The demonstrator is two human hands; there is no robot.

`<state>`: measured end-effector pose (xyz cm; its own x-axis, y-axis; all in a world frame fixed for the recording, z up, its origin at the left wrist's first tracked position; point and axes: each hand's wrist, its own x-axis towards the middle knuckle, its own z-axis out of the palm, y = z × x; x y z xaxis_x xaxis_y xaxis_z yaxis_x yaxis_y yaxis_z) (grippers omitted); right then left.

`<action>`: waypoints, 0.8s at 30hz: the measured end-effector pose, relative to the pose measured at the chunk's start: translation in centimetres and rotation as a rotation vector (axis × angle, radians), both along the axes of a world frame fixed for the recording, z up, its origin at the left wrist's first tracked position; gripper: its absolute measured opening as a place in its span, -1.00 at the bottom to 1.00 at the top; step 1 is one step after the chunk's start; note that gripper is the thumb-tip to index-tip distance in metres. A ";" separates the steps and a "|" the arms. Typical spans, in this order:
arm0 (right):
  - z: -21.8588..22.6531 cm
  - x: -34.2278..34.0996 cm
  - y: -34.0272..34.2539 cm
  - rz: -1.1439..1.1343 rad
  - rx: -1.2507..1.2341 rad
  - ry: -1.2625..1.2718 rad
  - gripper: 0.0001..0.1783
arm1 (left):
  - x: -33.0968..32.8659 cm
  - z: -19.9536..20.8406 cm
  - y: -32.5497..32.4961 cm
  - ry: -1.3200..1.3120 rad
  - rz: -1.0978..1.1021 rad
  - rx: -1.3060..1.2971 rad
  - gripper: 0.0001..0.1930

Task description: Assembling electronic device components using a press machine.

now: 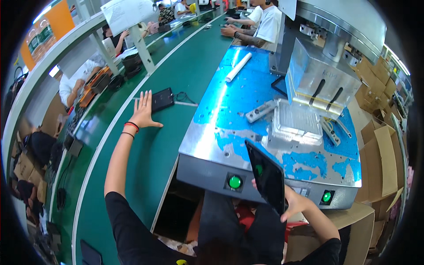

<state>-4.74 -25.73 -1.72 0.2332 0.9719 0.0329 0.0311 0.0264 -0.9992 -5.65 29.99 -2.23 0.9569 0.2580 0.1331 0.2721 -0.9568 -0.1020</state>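
My left hand (143,115) reaches out over the green conveyor belt (145,163), fingers stretched and thumb spread, with nothing in it. Just beyond its fingers lies a black rectangular device (163,100) with a thin dark cable (182,96). My right hand (293,202) grips a flat black panel with a glossy face, like a tablet (267,176), by its lower part. That panel is tilted upright in front of the metal press table (211,161). On the table, a clear box-shaped fixture (297,123) sits under the press's metal block (322,79).
Two green buttons (235,181) face me on the table's front. A white roll (238,67) and metal clamp bars (261,111) rest on its blue film. Cardboard boxes (382,154) stand at right. Another dark device (90,253) lies near lower left. Co-workers (260,24) sit along the belt.
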 end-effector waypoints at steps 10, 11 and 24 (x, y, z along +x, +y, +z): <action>-0.9 1.4 -0.4 0.098 -0.071 0.132 0.37 | 7.7 0.5 6.0 0.288 0.051 -0.192 0.42; -1.3 1.2 -1.1 0.079 -0.078 0.175 0.39 | 7.0 1.3 5.3 0.249 0.038 -0.209 0.39; -10.6 -16.9 -31.8 -0.221 0.023 0.227 0.44 | 4.4 8.9 -21.4 0.095 -0.789 -0.226 0.23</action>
<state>-21.61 -57.53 -12.28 0.4426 0.8964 -0.0226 -0.1850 0.0667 -0.9805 -1.29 8.60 6.69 0.8725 -0.4840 0.0675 -0.4887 -0.8632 0.1270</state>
